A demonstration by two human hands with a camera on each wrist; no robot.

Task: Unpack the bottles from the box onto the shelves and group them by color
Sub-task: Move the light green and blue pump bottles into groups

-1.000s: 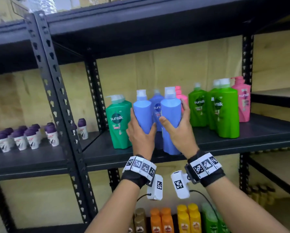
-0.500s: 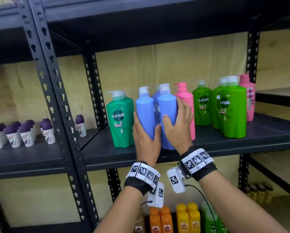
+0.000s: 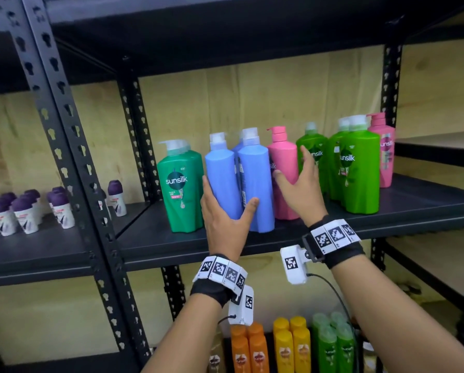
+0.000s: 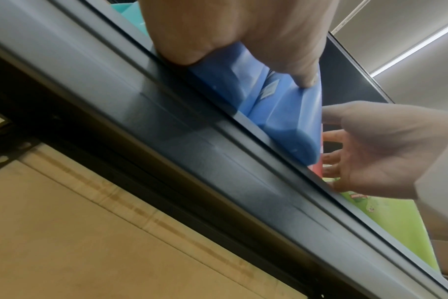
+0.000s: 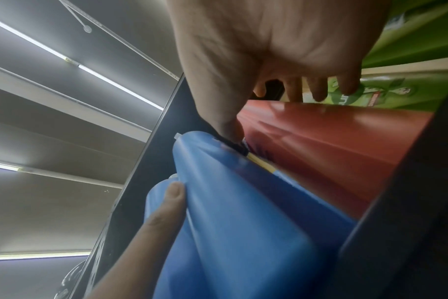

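Note:
Two blue bottles stand side by side on the black shelf (image 3: 333, 227), with a third blue one behind them. My left hand (image 3: 227, 211) grips the left blue bottle (image 3: 221, 179) low down, and its thumb reaches onto the right blue bottle (image 3: 256, 184). My right hand (image 3: 298, 184) is open. Its thumb is at the pink bottle (image 3: 282, 160) and its fingers reach past it toward a green bottle (image 3: 313, 146). In the right wrist view the right hand's fingers (image 5: 317, 89) are spread beside the pink bottle (image 5: 333, 141). The box is not in view.
A dark green bottle (image 3: 181, 189) stands left of the blue ones. Light green bottles (image 3: 360, 173) and another pink bottle (image 3: 385, 157) stand to the right. Several purple-capped roll-ons (image 3: 23, 214) fill the left bay. Orange, yellow and green bottles (image 3: 293, 345) sit on the lower shelf.
My right hand has let go of the right blue bottle and moved right to the pink bottle. The blue bottles now stand together, and my left hand still holds one.

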